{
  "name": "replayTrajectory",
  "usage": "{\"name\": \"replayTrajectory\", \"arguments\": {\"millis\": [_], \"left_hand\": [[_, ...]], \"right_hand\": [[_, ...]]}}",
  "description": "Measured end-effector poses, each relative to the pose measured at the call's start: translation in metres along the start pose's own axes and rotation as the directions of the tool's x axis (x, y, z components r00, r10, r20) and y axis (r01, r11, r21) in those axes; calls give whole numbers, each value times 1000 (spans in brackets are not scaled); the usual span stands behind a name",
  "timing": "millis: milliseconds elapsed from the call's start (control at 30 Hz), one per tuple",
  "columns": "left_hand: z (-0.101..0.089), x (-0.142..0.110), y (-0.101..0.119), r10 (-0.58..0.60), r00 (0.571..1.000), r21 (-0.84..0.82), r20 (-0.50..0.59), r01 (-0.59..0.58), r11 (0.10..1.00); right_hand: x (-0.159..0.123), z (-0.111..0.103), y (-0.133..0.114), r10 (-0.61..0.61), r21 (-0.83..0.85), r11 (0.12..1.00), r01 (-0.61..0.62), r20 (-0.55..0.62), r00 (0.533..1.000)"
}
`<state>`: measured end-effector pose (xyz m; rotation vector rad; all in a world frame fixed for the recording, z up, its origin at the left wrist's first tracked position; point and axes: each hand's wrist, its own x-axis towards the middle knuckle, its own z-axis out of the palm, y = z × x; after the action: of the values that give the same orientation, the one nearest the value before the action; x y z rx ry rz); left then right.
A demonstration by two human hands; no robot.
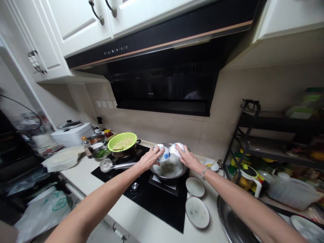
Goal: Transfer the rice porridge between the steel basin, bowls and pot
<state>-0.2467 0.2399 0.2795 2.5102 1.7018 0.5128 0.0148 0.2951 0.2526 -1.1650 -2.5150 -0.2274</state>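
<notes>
My left hand (151, 158) is closed on a small white bowl (166, 155) with a blue pattern, held tilted above the frying pan. A second small white bowl (174, 149) is gripped in my right hand (189, 159), also tipped over the pan. Beneath both bowls, the silvery frying pan (162, 174) sits on the right burner, its metal handle (124, 165) pointing left. Dark bits lie scattered in the pan, and a whitish haze blurs its inside.
A green colander (134, 144) of pale food rests on a dark pot at the left burner. A salt-like jar (105, 165) stands near the pan handle. Two plates (197, 212) (195, 187) lie right of the black cooktop (162, 206). A dark rack (253, 141) stands farther right; the range hood (162, 84) hangs above.
</notes>
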Motion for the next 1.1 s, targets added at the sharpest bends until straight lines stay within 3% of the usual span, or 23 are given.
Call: {"name": "replayTrajectory", "arguments": {"millis": [233,300,367,400,467,533,567,600,633,700,800,967,1033,1100], "left_hand": [[-2,-4,3,-33,999,10,-26,33,999],[0,-4,2,-54,997,-39,-63,52,998],[3,-3,2,-133,981,-164,-141,109,980],[5,-3,2,-213,960,-270,-184,159,950],[7,-4,4,-470,859,-563,-203,291,774],[9,-8,7,-717,696,-847,-40,357,393],[10,-12,9,-770,632,-925,86,338,174],[11,-17,11,-774,598,-954,205,298,-23],[12,-24,14,-740,599,-949,305,258,-182],[18,-40,21,-620,647,-889,444,230,-396],[32,-63,42,-421,686,-762,593,310,-569],[68,-76,103,-127,678,-595,724,520,-613],[82,-72,138,-6,662,-537,750,602,-591],[96,-68,177,104,640,-491,761,673,-552]], "right_hand": [[-5,3,-2,51,83,995,-51,-4,999],[-5,3,-4,111,198,974,-106,-14,994],[-2,3,-6,264,404,886,-226,-40,964],[-1,3,-7,398,567,763,-311,-33,917],[1,2,-9,662,858,324,-399,96,743],[-2,1,-10,761,939,-95,-332,283,584],[-6,0,-11,765,933,-212,-291,344,545],[-13,-1,-12,760,924,-274,-267,378,528],[-21,-3,-14,751,915,-310,-256,401,524],[-46,-7,-19,723,884,-408,-226,465,511],[-98,-19,-31,691,834,-518,-187,537,484],[-208,-55,-48,685,745,-666,25,598,416],[-257,-75,-51,742,755,-646,116,584,330],[-307,-98,-52,808,783,-586,207,549,213]]}}
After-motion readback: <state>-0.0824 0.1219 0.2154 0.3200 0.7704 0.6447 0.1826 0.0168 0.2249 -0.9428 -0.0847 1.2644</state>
